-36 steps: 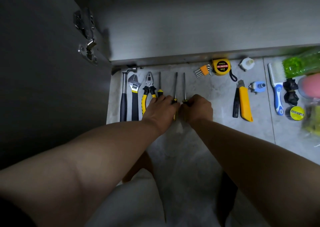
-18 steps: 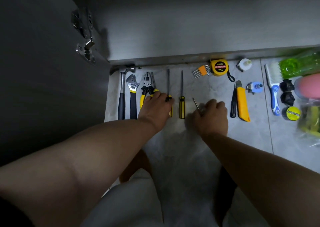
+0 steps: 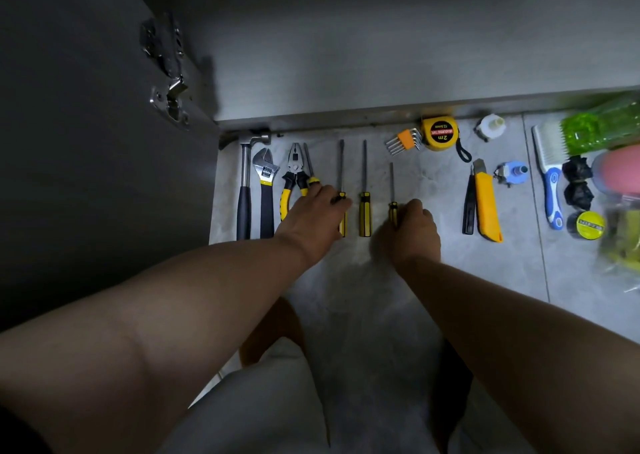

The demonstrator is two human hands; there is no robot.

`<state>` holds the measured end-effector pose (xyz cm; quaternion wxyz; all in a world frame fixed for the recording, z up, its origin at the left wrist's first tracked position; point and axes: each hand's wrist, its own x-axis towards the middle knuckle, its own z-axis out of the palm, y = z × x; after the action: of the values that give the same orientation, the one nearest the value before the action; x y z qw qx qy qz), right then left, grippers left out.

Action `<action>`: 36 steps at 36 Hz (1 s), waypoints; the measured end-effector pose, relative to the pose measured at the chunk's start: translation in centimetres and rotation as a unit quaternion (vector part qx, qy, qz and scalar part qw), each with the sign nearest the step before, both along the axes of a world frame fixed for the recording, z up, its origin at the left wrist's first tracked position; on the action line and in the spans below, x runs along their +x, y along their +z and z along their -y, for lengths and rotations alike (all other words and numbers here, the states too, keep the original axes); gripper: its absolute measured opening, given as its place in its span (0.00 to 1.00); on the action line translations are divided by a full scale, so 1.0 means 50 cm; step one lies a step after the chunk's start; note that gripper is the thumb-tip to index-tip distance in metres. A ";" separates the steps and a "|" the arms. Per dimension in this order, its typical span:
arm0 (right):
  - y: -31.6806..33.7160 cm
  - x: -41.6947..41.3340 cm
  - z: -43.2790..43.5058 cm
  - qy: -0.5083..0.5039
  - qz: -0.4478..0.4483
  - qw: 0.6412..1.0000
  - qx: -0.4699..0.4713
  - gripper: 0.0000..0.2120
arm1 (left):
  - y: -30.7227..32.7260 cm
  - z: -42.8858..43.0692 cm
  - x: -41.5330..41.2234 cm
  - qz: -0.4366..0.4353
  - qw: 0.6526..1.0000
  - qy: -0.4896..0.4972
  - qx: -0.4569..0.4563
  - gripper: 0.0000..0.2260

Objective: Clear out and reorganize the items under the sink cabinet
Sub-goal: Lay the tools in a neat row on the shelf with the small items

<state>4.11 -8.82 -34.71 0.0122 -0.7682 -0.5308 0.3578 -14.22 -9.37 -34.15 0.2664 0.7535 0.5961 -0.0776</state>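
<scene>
Yellow-black screwdrivers [image 3: 364, 211] x4, side by side, shafts pointing at cabinet [image 3: 381, 72] | right grip [image 3: 412, 226] pinching shortest screwdriver [image 3: 392, 183] by handle | left grip [image 3: 313, 216] over two handles, hold unclear

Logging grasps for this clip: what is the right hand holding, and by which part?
The right hand grips the short screwdriver by its yellow-and-black handle, fingers curled round it.
</scene>
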 end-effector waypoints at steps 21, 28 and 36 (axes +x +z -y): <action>-0.006 -0.006 -0.003 0.025 -0.018 0.999 0.009 0.12 | 0.020 0.006 -0.003 -0.007 0.999 -0.044 -0.003 0.34; 0.005 0.007 -0.013 0.048 -0.012 0.999 0.019 0.15 | 0.024 0.006 -0.001 -0.021 0.998 -0.053 -0.006 0.34; 0.023 0.053 -0.126 0.195 0.094 0.967 0.132 0.22 | 0.024 -0.001 0.012 -0.046 0.996 -0.065 0.036 0.31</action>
<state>6.78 -2.51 -33.57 -0.0061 -0.6715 -0.7117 0.2063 -13.64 -9.31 -32.97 0.2054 0.7955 0.5599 -0.1077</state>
